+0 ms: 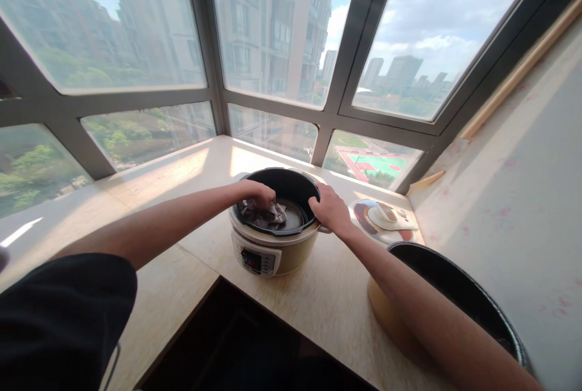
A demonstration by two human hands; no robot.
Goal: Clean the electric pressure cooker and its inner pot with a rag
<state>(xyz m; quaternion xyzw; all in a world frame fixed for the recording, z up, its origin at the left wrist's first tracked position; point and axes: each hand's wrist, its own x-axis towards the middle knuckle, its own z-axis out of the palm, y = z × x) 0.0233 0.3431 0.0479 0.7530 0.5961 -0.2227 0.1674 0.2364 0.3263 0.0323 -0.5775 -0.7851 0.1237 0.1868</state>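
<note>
An electric cooker (297, 256) with a cream body and a front control panel stands on the windowsill counter, its lid off. Inside its dark interior, my left hand (258, 193) is closed on a dark, patterned cloth (268, 216), which lies against the inner wall near the front left. My right hand (331, 206) grips the right rim of the cooker, thumb on the inner side and fingers outside. Part of the cooker's floor shows as a greyish round area beside the cloth.
A lid (384, 218) with a cream handle lies behind and to the right, near the wallpapered wall (509, 215). Under my right forearm stands a dark-lined inner pot (436, 264). Windows (273, 130) enclose the pale counter (195, 245), whose front edge borders a dark gap.
</note>
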